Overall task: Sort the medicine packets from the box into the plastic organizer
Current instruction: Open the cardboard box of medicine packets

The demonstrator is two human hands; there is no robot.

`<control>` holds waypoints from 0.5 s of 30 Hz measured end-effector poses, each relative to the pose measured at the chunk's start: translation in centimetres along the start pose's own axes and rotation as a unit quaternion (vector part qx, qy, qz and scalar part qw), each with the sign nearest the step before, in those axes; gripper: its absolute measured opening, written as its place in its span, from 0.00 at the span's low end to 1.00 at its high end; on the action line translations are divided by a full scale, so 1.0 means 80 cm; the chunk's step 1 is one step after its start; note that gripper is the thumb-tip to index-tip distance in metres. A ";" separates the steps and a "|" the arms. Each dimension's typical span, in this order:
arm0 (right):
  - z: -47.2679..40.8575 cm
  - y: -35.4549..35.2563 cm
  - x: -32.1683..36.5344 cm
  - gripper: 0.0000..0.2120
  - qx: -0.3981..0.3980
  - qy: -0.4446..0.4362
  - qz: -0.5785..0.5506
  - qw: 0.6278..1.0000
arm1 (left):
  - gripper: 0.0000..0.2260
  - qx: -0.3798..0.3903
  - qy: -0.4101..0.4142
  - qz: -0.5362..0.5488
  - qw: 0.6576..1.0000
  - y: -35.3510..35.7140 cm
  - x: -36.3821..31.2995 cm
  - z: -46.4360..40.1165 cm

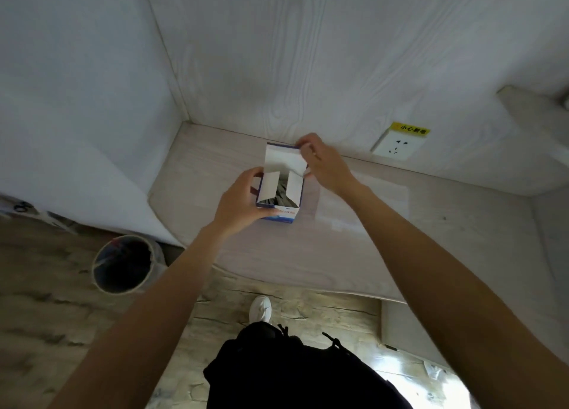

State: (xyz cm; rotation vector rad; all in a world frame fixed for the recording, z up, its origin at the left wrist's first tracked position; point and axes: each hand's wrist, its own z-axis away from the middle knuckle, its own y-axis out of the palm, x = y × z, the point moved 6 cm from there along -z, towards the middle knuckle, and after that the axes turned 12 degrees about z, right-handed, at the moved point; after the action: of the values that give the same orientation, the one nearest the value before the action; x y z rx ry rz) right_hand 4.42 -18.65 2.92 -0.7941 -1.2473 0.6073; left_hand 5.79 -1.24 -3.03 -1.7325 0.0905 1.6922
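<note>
One small white and blue box [278, 190] stands upright on the pale table [400, 239], flaps up, dark packets inside. Left hand [243, 202] grips its side, right hand [320, 162] pinches the top flap. Blue print on its front is too blurry to read

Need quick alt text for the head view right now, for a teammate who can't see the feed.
A person's left hand grips an opened blue-and-white medicine box standing on a pale desk, while the right hand pinches its raised top flap back. Dark packets show inside; a clear plastic organizer lies right of the box.
</note>
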 end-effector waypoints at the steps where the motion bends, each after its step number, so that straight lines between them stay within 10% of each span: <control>1: -0.004 0.003 -0.014 0.12 -0.027 0.054 -0.055 0.997 | 0.38 0.002 0.000 0.000 1.000 0.001 0.000 0.002; 5: -0.002 0.016 -0.054 0.16 -0.108 0.220 -0.167 0.955 | 0.40 0.030 -0.016 0.022 0.999 0.007 0.001 0.009; 8: 0.034 -0.004 -0.045 0.15 -0.191 0.182 -0.086 0.961 | 0.39 0.009 -0.062 0.053 0.997 0.005 0.002 0.013; 15: 0.074 0.048 -0.002 0.19 -0.051 0.078 0.056 0.994 | 0.14 -0.110 -0.009 0.109 0.988 -0.014 -0.017 0.020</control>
State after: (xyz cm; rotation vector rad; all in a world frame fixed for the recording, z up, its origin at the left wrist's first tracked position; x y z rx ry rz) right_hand -1.29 -15.35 0.42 -0.9837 -1.1017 0.5643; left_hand 4.80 -0.07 -1.18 -1.9267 0.0900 1.9379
